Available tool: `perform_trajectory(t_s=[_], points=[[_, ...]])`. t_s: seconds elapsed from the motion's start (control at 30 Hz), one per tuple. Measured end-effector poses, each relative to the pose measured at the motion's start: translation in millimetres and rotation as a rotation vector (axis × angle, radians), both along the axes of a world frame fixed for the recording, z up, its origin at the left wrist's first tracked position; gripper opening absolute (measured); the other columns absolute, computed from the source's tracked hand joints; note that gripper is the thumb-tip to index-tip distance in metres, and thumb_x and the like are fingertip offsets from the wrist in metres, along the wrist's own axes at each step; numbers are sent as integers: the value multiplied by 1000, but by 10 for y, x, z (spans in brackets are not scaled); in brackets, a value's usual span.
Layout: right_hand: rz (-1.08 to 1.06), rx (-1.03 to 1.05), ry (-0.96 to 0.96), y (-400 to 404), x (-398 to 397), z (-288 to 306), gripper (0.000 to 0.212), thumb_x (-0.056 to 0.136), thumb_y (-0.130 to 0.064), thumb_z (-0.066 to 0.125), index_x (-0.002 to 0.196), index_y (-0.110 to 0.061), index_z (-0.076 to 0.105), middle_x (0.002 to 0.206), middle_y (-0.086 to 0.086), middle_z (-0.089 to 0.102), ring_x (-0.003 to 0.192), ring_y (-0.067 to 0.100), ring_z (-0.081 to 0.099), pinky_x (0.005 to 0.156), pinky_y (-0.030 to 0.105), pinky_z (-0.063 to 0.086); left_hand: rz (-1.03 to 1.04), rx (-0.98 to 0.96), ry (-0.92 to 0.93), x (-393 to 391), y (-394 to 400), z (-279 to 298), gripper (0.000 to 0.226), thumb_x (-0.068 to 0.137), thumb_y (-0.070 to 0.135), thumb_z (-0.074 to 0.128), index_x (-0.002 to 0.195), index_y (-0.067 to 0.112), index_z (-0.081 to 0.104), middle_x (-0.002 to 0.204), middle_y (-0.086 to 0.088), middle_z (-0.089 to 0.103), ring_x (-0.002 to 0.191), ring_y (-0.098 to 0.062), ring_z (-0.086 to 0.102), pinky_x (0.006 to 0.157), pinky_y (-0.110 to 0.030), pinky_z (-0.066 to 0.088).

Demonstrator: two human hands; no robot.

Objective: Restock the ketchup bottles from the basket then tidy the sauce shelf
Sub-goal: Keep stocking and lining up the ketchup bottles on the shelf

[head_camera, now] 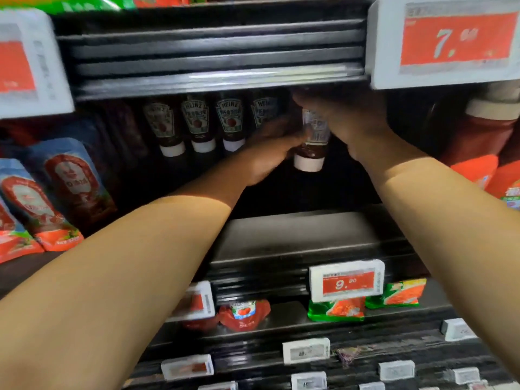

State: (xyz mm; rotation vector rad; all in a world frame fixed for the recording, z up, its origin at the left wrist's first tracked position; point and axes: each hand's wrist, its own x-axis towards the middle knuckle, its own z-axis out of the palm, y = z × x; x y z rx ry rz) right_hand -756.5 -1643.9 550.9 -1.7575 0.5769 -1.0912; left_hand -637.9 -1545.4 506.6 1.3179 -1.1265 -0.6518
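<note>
We're restocking: both hands, left (270, 147) & right (349, 122), grip a bottle (312, 142). Next: seat it beside the row (197, 128), cap down.

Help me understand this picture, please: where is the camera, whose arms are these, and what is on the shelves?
There is no machine here. The single picture comes from a wide-angle camera worn on a person's head, looking forward and down, so the two bare arms are that person's own.

Both hands reach into a shop shelf. The left hand and the right hand together hold one ketchup bottle, its white cap pointing down and its back label towards the camera.

To its left a row of Heinz bottles already stands cap-down at the back of the shelf. Red sauce pouches lean at far left. A red price tag hangs on the shelf edge above, and another price tag reading 9 sits below. The basket is not in view.
</note>
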Motion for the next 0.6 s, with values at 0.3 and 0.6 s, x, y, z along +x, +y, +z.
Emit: perform_trajectory(t_s=[0.3,0.6], points=[[-160,-38,107,-316,411,-46,90,36,-63,88,113,-21,71,121,-3,71,109,12,68,93,33,58,234,-165,-158,162,-232,-193,19,97,20,63,115,24,69,116,2,73,111,-11,67,100,-36,52],[-294,-126,9,-410,677,-178,84,64,-36,94,136,-14,56,113,-14,55,103,0,51,60,-10,29,806,-234,-598,374,-33,-113,23,91,7,58,111,10,67,104,-3,71,97,-17,66,88,-28,52]])
